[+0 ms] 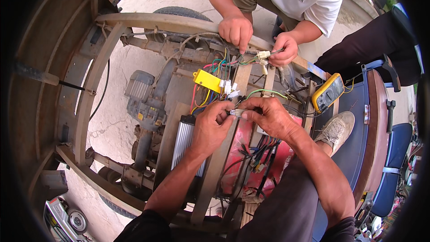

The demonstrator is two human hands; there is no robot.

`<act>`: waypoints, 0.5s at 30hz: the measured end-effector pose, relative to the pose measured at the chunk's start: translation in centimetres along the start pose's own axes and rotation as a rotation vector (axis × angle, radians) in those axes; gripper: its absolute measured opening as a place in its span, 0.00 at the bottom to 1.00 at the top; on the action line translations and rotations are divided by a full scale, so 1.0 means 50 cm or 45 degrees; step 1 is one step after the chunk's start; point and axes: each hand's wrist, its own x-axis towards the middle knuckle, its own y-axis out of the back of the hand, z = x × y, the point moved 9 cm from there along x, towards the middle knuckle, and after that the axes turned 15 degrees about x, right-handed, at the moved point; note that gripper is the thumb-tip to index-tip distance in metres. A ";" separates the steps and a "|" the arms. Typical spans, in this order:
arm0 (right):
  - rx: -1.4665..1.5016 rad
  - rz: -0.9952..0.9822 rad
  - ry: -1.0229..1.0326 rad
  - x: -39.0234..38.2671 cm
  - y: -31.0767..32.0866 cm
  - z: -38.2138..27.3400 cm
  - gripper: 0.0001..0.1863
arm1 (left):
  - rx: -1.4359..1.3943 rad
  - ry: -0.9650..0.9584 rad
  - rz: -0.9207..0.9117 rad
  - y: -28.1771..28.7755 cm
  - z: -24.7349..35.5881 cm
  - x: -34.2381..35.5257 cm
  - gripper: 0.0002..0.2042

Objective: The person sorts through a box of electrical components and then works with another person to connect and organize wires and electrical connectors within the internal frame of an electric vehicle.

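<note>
We view a metal vehicle frame [156,22] with a co-worker [295,0] reaching in over its far side. Within it we distinguish a grey motor [142,94] at left and a finned metal box [183,140] nearer the middle. Our left hand [214,123] and right hand [271,115] lie close together, fingertips pinched. A yellow-edged multimeter [328,93] stands tilted at right. Beyond the hands lies a yellow box [208,81]; the pale connector [237,112], smallest, is clamped between both hands' fingertips, above the frame.

Both hands [210,123] [272,117] on a small whitish connector [237,112] above a metal frame [168,22], yellow-rimmed multimeter [328,93] off to the right.
</note>
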 end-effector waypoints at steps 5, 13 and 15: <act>-0.249 -0.022 0.193 0.004 -0.007 -0.022 0.13 | 0.000 -0.021 -0.023 -0.002 -0.004 -0.003 0.15; -0.201 -0.024 0.055 0.001 -0.014 -0.015 0.12 | -0.003 -0.047 -0.033 0.005 0.000 -0.007 0.14; -0.287 -0.040 0.073 0.001 -0.019 -0.024 0.11 | -0.053 -0.085 0.020 0.003 0.001 -0.006 0.14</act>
